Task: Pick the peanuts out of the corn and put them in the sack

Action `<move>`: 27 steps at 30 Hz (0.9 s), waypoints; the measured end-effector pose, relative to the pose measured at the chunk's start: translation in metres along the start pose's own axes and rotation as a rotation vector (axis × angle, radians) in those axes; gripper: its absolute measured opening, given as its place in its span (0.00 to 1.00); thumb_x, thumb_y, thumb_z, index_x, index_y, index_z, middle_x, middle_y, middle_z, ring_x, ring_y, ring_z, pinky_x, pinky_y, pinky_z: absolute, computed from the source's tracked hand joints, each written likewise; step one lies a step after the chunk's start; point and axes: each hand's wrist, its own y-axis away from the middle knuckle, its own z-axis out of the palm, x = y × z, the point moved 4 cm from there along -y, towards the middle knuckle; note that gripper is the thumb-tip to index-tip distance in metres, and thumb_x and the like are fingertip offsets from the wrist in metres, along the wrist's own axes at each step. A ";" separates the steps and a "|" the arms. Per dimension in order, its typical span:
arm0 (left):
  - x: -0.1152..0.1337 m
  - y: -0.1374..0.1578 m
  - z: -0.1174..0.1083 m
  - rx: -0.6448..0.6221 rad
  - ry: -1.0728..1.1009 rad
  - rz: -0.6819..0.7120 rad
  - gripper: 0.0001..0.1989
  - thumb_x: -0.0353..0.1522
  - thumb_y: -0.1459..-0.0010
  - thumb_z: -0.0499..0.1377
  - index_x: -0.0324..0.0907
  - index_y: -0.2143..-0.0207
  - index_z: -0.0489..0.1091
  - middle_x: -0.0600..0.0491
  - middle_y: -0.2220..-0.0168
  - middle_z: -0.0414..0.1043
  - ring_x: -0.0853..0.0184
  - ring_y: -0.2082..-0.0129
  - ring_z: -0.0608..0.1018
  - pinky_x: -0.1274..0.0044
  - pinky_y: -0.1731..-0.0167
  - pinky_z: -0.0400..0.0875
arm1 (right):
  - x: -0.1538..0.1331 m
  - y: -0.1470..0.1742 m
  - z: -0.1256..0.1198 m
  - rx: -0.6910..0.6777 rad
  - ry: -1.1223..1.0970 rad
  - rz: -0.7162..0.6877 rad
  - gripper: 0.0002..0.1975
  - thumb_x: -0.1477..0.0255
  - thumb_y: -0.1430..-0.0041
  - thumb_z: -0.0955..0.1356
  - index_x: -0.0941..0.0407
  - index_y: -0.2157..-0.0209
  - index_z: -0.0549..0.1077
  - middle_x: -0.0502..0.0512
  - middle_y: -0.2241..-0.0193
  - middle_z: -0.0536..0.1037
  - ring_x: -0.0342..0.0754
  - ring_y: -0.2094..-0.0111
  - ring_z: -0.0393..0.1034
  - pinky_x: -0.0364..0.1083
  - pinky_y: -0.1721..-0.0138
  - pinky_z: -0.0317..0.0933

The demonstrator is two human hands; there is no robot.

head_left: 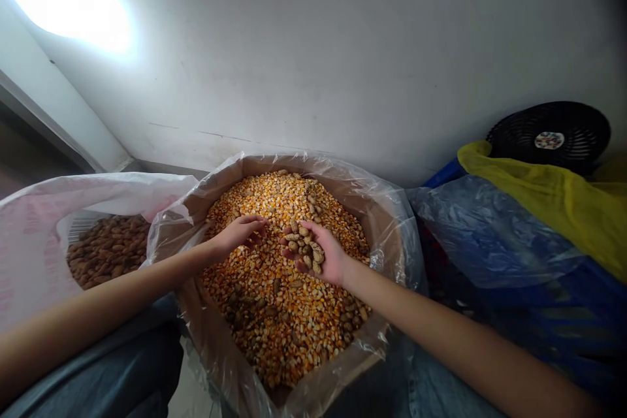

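A sack (392, 209) lined with clear plastic stands in front of me, filled with orange and yellow corn kernels (284, 196). My right hand (330, 251) is palm up over the corn, cupped around several unshelled peanuts (306, 248). To its left, my left hand (240, 233) hovers just above the kernels with its fingers loosely bent and apart; I see nothing in it. More peanuts lie in the corn, with a cluster of peanuts (353, 315) at the right side and some darker ones near the lower left.
At the left a white bag with pink print (29, 241) holds brown almond-like nuts (110, 251). Blue crates (553, 313) with clear plastic (494, 228) and a yellow mesh cloth (543, 189) stand at the right. Behind them leans a black fan grille (519, 130) by the wall (318, 52).
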 end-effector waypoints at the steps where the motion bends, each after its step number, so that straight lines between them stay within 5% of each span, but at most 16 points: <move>1: 0.000 0.000 0.000 -0.004 -0.002 0.002 0.14 0.39 0.52 0.54 0.38 0.67 0.64 0.55 0.74 0.63 0.74 0.78 0.66 0.81 0.79 0.59 | 0.000 0.001 0.001 -0.004 -0.007 -0.004 0.14 0.66 0.45 0.57 0.58 0.64 0.68 0.55 0.72 0.75 0.42 0.76 0.70 0.41 0.79 0.62; 27: 0.003 0.005 0.005 -0.087 -0.109 -0.010 0.16 0.41 0.51 0.52 0.38 0.65 0.67 0.51 0.69 0.69 0.70 0.73 0.69 0.78 0.75 0.61 | 0.001 0.005 0.016 -0.273 -0.146 -0.009 0.16 0.64 0.42 0.54 0.56 0.58 0.64 0.54 0.64 0.74 0.48 0.62 0.68 0.58 0.62 0.61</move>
